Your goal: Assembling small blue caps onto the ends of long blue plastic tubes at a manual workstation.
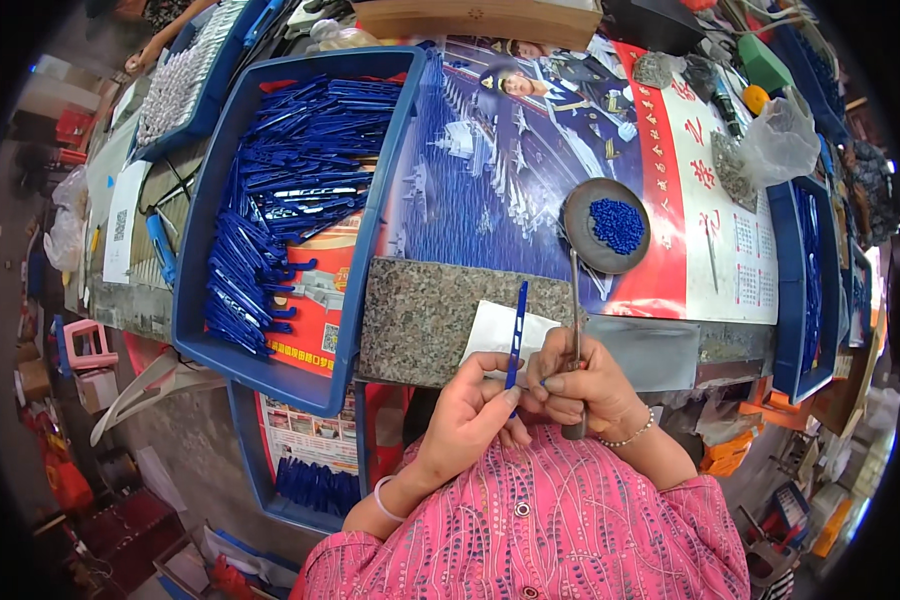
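Observation:
My left hand is closed round a slim, glossy blue plastic piece, held nearly upright between thumb and fingers. Right beside it, my right hand grips a thin metal rod-like tool whose dark handle end shows below the fingers. The right fingertips are pinched close to the blue piece; whether they hold something small there is hidden. Both hands are just above the table's near edge, by a white paper. Beyond the tool's tip, a round dark dish holds a heap of small blue beads.
A blue tray full of similar blue pieces stands left, beside a speckled stone slab. Below it is another blue bin. More blue trays line the right. A wooden box stands at the back; another person's arm shows far left.

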Demonstrator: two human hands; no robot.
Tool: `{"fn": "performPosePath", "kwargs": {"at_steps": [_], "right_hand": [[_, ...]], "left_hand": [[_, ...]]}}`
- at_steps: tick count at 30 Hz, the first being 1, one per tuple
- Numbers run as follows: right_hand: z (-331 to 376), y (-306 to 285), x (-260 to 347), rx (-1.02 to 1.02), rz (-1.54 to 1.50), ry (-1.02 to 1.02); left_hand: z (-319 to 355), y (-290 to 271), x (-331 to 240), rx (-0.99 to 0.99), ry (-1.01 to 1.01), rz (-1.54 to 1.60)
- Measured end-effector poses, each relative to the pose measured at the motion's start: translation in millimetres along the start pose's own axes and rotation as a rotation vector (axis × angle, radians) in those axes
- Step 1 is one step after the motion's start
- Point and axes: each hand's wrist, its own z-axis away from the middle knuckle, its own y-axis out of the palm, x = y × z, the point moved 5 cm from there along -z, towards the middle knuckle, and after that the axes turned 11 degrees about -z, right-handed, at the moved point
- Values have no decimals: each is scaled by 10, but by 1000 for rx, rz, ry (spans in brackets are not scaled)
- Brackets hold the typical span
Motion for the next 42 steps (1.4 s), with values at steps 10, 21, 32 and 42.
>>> {"fn": "performPosePath", "kwargs": {"at_steps": [10, 21, 32, 42], "right_hand": [[92, 58, 40, -228, 934, -332], [109, 236, 59, -183, 1379, -447], [134, 257, 68, -235, 1415, -494], [136, 309, -28, -177, 1591, -487]], "left_hand": [[-10, -30, 57, -39, -16, 42], [-25, 27, 123, -65, 55, -38], [43, 40, -95, -236, 303, -662], [85, 65, -70, -304, 441, -831]]}}
